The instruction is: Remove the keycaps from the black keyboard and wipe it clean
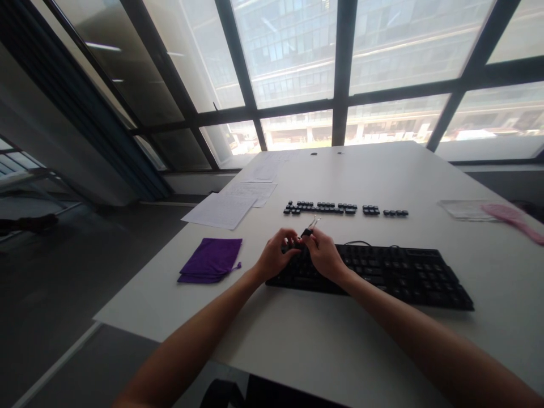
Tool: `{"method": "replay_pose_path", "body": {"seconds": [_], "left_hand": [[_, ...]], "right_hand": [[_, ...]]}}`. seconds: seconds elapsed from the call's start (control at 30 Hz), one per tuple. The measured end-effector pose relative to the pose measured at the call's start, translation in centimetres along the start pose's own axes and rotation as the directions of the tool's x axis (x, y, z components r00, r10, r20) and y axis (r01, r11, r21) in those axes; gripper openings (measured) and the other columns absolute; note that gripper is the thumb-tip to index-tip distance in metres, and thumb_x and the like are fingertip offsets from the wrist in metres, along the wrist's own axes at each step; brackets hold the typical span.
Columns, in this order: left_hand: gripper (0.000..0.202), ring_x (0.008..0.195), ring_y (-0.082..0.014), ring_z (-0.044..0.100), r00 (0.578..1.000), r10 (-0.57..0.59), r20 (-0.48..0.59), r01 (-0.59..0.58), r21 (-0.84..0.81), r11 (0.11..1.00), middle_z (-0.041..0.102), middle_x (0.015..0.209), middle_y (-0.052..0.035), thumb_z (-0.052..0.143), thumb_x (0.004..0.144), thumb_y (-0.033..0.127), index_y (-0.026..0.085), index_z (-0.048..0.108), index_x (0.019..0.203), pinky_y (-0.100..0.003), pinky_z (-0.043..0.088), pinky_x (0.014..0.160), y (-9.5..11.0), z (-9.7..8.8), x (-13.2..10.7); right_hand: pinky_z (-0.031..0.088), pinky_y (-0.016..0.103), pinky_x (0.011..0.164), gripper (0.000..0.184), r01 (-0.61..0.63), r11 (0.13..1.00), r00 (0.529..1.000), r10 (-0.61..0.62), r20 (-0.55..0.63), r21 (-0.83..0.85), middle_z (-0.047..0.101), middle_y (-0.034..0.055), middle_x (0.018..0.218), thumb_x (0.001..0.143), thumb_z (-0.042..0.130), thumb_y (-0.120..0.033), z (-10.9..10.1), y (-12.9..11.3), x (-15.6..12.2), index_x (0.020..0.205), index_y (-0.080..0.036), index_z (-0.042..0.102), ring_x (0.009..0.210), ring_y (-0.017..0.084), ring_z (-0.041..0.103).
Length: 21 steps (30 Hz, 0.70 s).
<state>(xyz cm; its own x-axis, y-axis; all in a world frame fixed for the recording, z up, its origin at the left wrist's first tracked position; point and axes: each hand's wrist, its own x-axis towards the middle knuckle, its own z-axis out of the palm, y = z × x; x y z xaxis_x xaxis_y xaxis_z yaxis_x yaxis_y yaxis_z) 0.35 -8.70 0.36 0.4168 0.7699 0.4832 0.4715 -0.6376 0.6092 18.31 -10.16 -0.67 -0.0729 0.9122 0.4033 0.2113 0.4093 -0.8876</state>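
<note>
A black keyboard (395,272) lies on the white table (297,334) in front of me. Both my hands meet over its left end. My right hand (323,254) pinches a small wire keycap puller (311,226) whose metal loops stick up above the fingers. My left hand (276,255) has its fingers curled onto the keys at the keyboard's top left corner, right beside the puller. Beyond the keyboard, a row of removed black keycaps (323,208) is laid out on the table, with two smaller groups (385,212) to its right.
A purple cloth pouch (211,259) lies left of the keyboard. Paper sheets (225,208) sit at the far left of the table. A pink brush (512,218) and a clear bag (463,208) lie at the right edge. Large windows stand behind the table.
</note>
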Motion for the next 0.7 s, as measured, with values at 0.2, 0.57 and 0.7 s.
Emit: {"method": "replay_pose_path", "body": {"seconds": [0.2, 0.57, 0.7], "left_hand": [[0.016, 0.104, -0.0216, 0.056, 0.982, 0.173, 0.079, -0.185, 0.185, 0.965, 0.061, 0.112, -0.0068, 0.061, 0.092, 0.021, 0.024, 0.066, 0.107, -0.036, 0.048, 0.091, -0.2, -0.1, -0.2], [0.013, 0.084, -0.0162, 0.061, 1.000, -0.018, -0.007, 0.017, -0.079, 0.997, 0.065, 0.099, -0.0050, 0.070, 0.085, 0.026, 0.020, 0.069, 0.096, -0.028, 0.052, 0.074, -0.1, -1.0, 1.1], [0.017, 0.075, -0.0162, 0.065, 0.980, -0.179, -0.088, 0.177, -0.030, 0.984, 0.071, 0.086, -0.0043, 0.071, 0.081, 0.027, 0.017, 0.071, 0.094, -0.029, 0.055, 0.072, -3.7, -2.0, 2.5]], "right_hand": [[0.039, 0.027, 0.064, 0.019, 0.016, 1.000, 1.000, -0.015, -0.027, 0.021, 0.059, -0.0006, 0.070, 0.093, 0.049, -0.032, -0.1, 0.2, 0.2, 0.079, -0.020, 0.054, 0.066, 0.016, 0.051], [0.042, 0.028, 0.065, 0.018, -0.047, 0.997, 0.998, 0.048, -0.033, 0.057, 0.065, 0.0013, 0.070, 0.092, 0.049, -0.027, -0.1, 0.1, 0.1, 0.076, -0.020, 0.054, 0.067, 0.017, 0.059], [0.043, 0.029, 0.069, 0.019, -0.041, 0.998, 0.999, 0.043, -0.030, 0.058, 0.069, 0.0029, 0.075, 0.093, 0.050, -0.027, 0.0, 0.1, 0.2, 0.077, -0.020, 0.057, 0.071, 0.018, 0.063]]}}
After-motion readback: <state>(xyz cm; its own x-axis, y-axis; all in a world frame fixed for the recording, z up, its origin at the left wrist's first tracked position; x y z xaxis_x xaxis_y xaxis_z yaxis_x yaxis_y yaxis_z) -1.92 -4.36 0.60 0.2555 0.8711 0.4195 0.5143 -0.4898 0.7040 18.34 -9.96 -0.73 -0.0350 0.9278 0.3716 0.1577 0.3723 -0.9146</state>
